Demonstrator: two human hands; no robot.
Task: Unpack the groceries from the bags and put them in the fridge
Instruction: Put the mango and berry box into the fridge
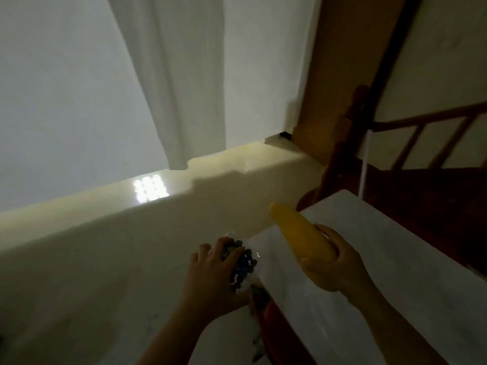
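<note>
My left hand point(210, 275) grips a clear pack of dark blue berries point(243, 262) at the lower centre. My right hand point(334, 262) holds a long yellow item, apparently a corn cob point(297, 229), with its tip pointing up and to the left. Both hands hover over a white surface point(369, 259) whose edge runs diagonally towards the lower centre. A narrow gap below the berries shows something red and dark point(263, 309), too blurred to identify.
A glossy cream ledge point(131, 206) crosses the view ahead, with a white wall and white curtain point(189, 75) above it. At the right stand a dark wooden railing point(421, 133) and a brown post point(337, 75).
</note>
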